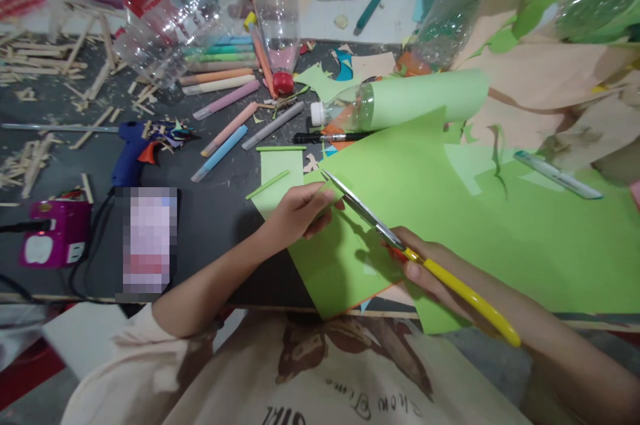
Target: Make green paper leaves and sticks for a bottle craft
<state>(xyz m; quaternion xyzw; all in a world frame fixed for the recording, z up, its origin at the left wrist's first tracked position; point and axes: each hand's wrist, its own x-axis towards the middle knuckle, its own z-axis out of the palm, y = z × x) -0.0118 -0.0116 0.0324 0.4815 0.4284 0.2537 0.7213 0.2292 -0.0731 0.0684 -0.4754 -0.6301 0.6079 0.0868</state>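
My left hand (307, 210) pinches a small piece of green paper (334, 192) between thumb and fingers. In my right hand (417, 262) is a pair of scissors (380, 228) with yellow handles, its blades pointing up and left to the piece at my left fingertips. I cannot tell whether the blades touch that piece. Beneath both hands lie large green paper sheets (500, 238). Left of my left hand are a pale green strip of paper (280, 168) and a thin rolled green paper stick (269, 184).
A plastic bottle wrapped in green paper (425, 97) lies beyond my hands. Several marker pens (220, 153) are spread to its left. A blue glue gun (135, 145), a blurred-out phone (147, 238) and a magenta plug adapter (56, 232) lie at left. Clear bottles (277, 5) stand behind.
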